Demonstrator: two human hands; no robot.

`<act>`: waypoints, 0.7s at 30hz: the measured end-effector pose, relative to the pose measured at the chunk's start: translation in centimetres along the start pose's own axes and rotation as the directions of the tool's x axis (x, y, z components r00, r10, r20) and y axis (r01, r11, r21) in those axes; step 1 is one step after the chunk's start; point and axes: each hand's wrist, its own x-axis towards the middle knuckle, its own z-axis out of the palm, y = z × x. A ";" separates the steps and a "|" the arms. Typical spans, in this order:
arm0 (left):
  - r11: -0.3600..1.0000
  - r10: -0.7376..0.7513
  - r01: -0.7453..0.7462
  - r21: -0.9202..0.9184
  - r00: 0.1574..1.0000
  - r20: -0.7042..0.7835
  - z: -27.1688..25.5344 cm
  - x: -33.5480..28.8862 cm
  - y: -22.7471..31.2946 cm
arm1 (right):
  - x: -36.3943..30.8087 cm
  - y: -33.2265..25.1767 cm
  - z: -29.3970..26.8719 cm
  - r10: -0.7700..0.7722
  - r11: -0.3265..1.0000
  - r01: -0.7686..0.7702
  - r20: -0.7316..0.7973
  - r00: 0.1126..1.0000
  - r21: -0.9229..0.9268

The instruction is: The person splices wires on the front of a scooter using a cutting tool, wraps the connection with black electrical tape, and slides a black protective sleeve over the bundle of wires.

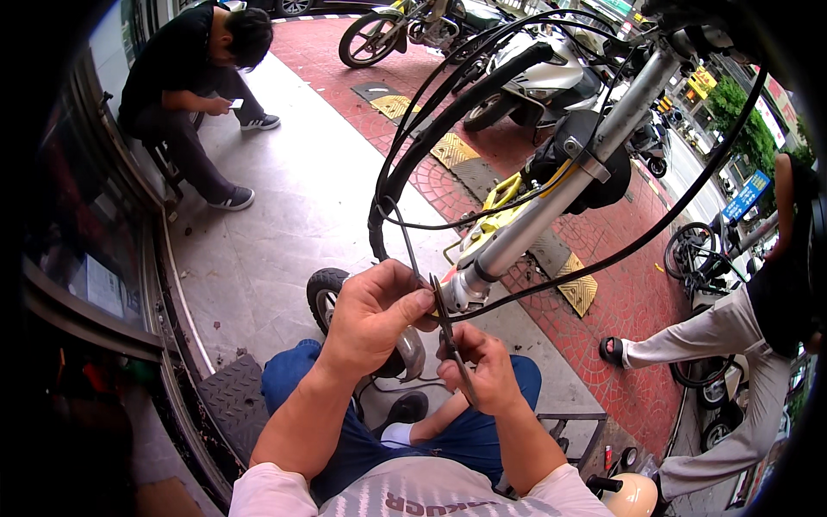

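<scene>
In front of me stands a bare silver steering column with black cables looping from its top. My left hand is closed, thumb against fingers, on a thin dark cable that hangs from a thick black-wrapped cable bundle. Just below and to the right, my right hand is closed round a slim dark pointed tool. The tool's narrow tip reaches up beside my left thumb, close to the column's lower end. Whether the tip touches the cable cannot be made out.
A small wheel is beyond my left hand. At the left a seated person holds a phone; another person stands at the right. Parked motorcycles and yellow-black ramps lie beyond. A loose black cable arcs rightward.
</scene>
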 end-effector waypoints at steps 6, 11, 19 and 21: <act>0.998 -0.054 0.053 -0.045 0.999 -0.005 0.5 -0.4 -0.3 | -3.0 1.5 -0.7 -0.037 0.976 0.107 -0.339 0.940 0.190; 0.993 -0.101 0.100 -0.064 0.995 -0.010 -0.3 -0.6 0.1 | -8.3 4.0 -9.9 -0.168 0.975 0.223 -0.638 0.751 0.006; 0.967 -0.135 0.143 -0.210 0.989 0.053 0.2 0.0 -0.6 | -4.5 3.9 -3.6 -0.083 0.994 0.094 -0.152 0.985 0.064; 0.967 -0.140 0.147 -0.209 0.989 0.049 0.0 0.1 -0.6 | -1.6 2.1 -2.2 -0.105 0.993 0.104 -0.030 0.994 -0.054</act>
